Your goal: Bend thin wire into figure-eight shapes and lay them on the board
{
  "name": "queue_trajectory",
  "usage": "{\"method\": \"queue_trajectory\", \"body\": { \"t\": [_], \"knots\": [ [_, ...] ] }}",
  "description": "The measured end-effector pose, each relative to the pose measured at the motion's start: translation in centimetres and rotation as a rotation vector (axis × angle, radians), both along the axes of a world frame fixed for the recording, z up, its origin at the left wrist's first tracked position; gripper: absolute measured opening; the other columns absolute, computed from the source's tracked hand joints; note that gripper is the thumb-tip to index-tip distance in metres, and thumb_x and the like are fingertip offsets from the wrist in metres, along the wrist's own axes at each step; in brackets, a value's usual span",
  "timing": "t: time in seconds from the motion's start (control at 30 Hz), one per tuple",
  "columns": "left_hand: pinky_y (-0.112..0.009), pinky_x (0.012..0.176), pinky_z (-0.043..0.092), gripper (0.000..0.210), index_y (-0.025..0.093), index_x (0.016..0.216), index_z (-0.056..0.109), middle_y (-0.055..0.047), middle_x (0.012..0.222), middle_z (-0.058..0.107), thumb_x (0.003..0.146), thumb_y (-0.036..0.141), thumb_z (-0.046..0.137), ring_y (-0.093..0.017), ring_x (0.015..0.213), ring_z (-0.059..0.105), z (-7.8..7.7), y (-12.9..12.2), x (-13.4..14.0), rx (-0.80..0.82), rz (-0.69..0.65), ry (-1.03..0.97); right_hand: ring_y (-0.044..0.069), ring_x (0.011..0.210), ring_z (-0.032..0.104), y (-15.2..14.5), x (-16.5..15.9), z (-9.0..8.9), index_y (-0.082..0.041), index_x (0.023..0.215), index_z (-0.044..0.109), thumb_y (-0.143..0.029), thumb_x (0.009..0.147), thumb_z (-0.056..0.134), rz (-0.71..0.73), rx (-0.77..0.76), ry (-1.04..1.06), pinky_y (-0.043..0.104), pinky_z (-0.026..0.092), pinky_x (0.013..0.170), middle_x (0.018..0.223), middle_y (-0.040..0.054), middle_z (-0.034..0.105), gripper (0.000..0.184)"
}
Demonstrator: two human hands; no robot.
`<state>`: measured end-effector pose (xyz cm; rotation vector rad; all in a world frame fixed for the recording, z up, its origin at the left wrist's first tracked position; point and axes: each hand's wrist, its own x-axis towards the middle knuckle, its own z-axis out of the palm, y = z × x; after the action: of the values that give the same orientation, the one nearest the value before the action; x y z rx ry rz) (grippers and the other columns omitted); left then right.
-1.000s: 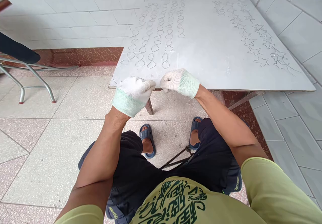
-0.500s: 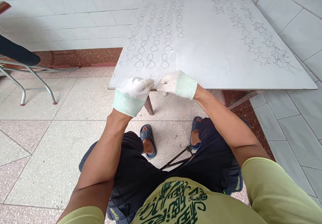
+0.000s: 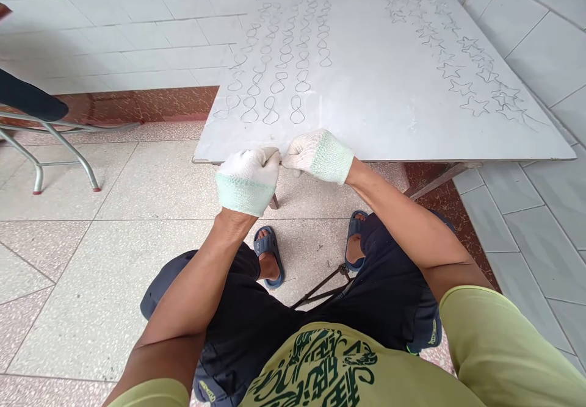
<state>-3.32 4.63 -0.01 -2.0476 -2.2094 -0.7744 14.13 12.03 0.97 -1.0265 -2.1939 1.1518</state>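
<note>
My left hand, in a white knit glove with a pale green cuff, is closed in a pinch at the near edge of the white tabletop. My right hand, gloved the same way, pinches right beside it, fingertips almost meeting. Between them shows a small dark bit of thin wire; most of it is hidden by the fingers. Just beyond the hands lie rows of thin wire figure-eights. Several wire stars lie in rows along the table's right side.
White tiled walls border the table at the back and right. A metal-legged stool stands at the left, with a dark-clothed leg of someone on it. Below the table are a wooden leg and my slippered feet.
My left hand has turned, its wrist swinging right and slightly down, while the fingertips stay by my right hand. A faint wire curve left of my left hand no longer shows.
</note>
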Motion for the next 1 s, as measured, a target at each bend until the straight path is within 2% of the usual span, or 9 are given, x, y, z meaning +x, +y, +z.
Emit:
{"method": "queue_trajectory", "body": {
  "t": [0.1, 0.17, 0.3, 0.43, 0.57, 0.7, 0.83, 0.9, 1.0],
  "knots": [
    [-0.036, 0.061, 0.026, 0.045, 0.024, 0.061, 0.054, 0.000, 0.052, 0.041, 0.105, 0.035, 0.054, -0.019, 0.058, 0.045, 0.0, -0.8, 1.2, -0.059, 0.044, -0.237, 0.013, 0.072, 0.070, -0.1, -0.1, -0.1, -0.019, 0.065, 0.074, -0.013, 0.096, 0.073, -0.009, -0.003, 0.004, 0.027, 0.048, 0.073, 0.066, -0.0012, 0.076, 0.031],
    [-0.034, 0.058, 0.026, 0.045, 0.024, 0.061, 0.054, 0.002, 0.049, 0.040, 0.104, 0.037, 0.053, -0.017, 0.054, 0.043, 0.1, -1.1, 1.5, -0.078, 0.048, -0.432, 0.013, 0.073, 0.072, -0.1, -0.1, -0.1, -0.018, 0.067, 0.075, -0.013, 0.096, 0.074, -0.007, -0.040, 0.035, 0.026, 0.050, 0.074, 0.068, -0.0005, 0.078, 0.029],
    [-0.032, 0.054, 0.028, 0.040, 0.025, 0.065, 0.054, 0.003, 0.049, 0.045, 0.103, 0.037, 0.054, -0.017, 0.051, 0.046, 0.2, -1.1, 1.0, -0.073, -0.020, -0.605, 0.017, 0.085, 0.079, 0.5, 0.5, 0.2, -0.018, 0.085, 0.082, -0.027, 0.101, 0.085, 0.043, -0.273, 0.162, 0.027, 0.062, 0.080, 0.090, 0.0061, 0.088, 0.019],
    [-0.033, 0.052, 0.024, 0.039, 0.026, 0.066, 0.053, 0.003, 0.049, 0.041, 0.104, 0.036, 0.053, -0.016, 0.047, 0.044, 0.4, -0.9, 0.7, -0.118, -0.082, -0.573, 0.019, 0.092, 0.081, 1.2, 1.6, 0.8, -0.019, 0.093, 0.084, -0.042, 0.108, 0.082, 0.029, -0.344, 0.237, 0.029, 0.065, 0.085, 0.105, 0.0098, 0.090, 0.028],
    [-0.033, 0.053, 0.028, 0.040, 0.026, 0.064, 0.051, 0.003, 0.048, 0.041, 0.104, 0.033, 0.052, -0.017, 0.049, 0.047, 0.3, -0.8, 0.9, -0.101, -0.061, -0.457, 0.018, 0.085, 0.077, 1.0, 1.9, 1.0, -0.020, 0.081, 0.083, -0.030, 0.107, 0.076, 0.076, -0.151, 0.053, 0.028, 0.056, 0.078, 0.090, 0.0047, 0.085, 0.029],
    [-0.031, 0.061, 0.040, 0.033, 0.025, 0.076, 0.071, 0.002, 0.058, 0.060, 0.105, 0.033, 0.057, -0.020, 0.067, 0.063, -0.7, -0.4, 0.3, -0.040, -0.049, -0.313, 0.016, 0.078, 0.072, 0.9, 1.6, 0.7, -0.020, 0.072, 0.076, -0.023, 0.098, 0.074, 0.099, -0.003, -0.030, 0.029, 0.048, 0.073, 0.077, 0.0005, 0.079, 0.027],
    [-0.033, 0.077, 0.052, 0.028, 0.024, 0.111, 0.088, -0.005, 0.096, 0.085, 0.106, 0.036, 0.064, -0.025, 0.092, 0.075, -1.7, 0.3, -0.9, -0.052, -0.083, -0.236, 0.015, 0.074, 0.069, 1.0, 1.3, 0.6, -0.019, 0.069, 0.072, -0.020, 0.097, 0.071, 0.083, 0.041, -0.085, 0.030, 0.044, 0.072, 0.073, 0.0009, 0.076, 0.028],
    [-0.036, 0.083, 0.053, 0.030, 0.024, 0.118, 0.090, -0.008, 0.107, 0.088, 0.107, 0.035, 0.064, -0.027, 0.100, 0.077, -1.8, 0.5, -1.3, -0.063, -0.097, -0.186, 0.014, 0.071, 0.066, 0.9, 1.2, 0.8, -0.019, 0.065, 0.070, -0.019, 0.097, 0.070, 0.076, 0.068, -0.137, 0.031, 0.042, 0.070, 0.069, 0.0009, 0.073, 0.031],
    [-0.036, 0.080, 0.051, 0.028, 0.026, 0.112, 0.090, -0.007, 0.099, 0.087, 0.107, 0.032, 0.063, -0.027, 0.097, 0.075, -1.5, 0.6, -1.5, -0.053, -0.104, -0.109, 0.014, 0.067, 0.060, 0.6, 1.0, 1.2, -0.019, 0.063, 0.068, -0.020, 0.098, 0.069, 0.067, 0.079, -0.179, 0.032, 0.038, 0.068, 0.064, 0.0002, 0.068, 0.035]
  ]
}}
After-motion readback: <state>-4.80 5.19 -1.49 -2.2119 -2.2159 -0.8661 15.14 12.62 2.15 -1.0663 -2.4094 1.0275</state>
